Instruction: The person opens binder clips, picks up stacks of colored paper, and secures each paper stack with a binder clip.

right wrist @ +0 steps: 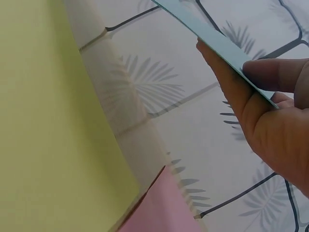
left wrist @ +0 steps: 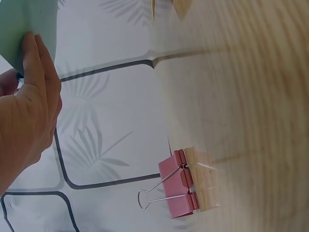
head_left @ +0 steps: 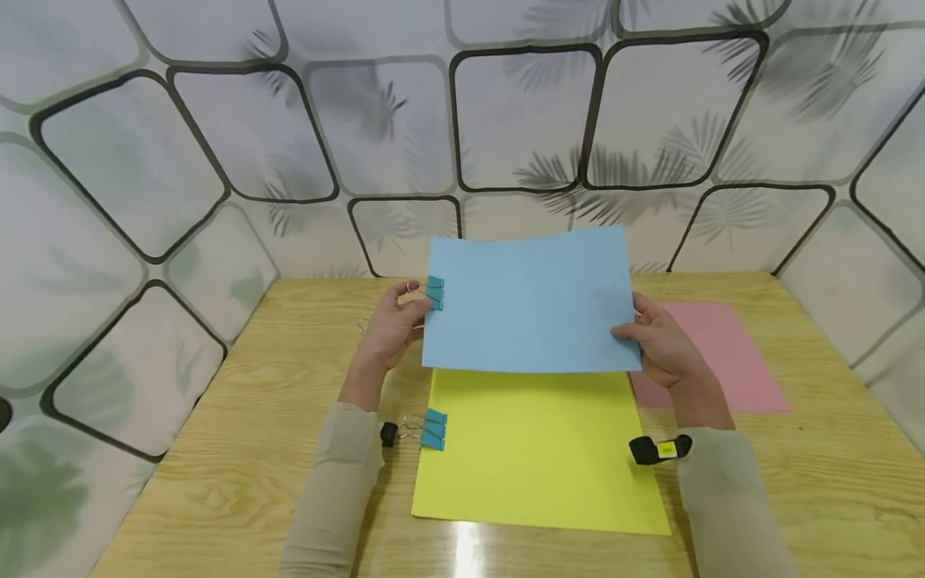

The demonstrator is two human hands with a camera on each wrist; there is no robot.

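Note:
Light blue paper [head_left: 527, 305] is held up between both hands, tilted above a yellow sheet [head_left: 535, 449] on the table. A teal binder clip [head_left: 435, 293] sits on its left edge. My left hand [head_left: 393, 325] holds that edge at the clip, thumb in front and fingers behind the paper. My right hand [head_left: 668, 345] pinches the blue paper's right edge, thumb on the front face and fingers behind it. A second teal binder clip [head_left: 433, 429] grips the yellow sheet's left edge, its wire handles pointing left.
Pink paper [head_left: 737, 361] lies on the table at the right, partly under the yellow sheet. In the left wrist view a pink binder clip [left wrist: 177, 186] stands on the wooden table [left wrist: 231, 121]. A patterned wall covering [head_left: 523, 120] rises behind and beside the table.

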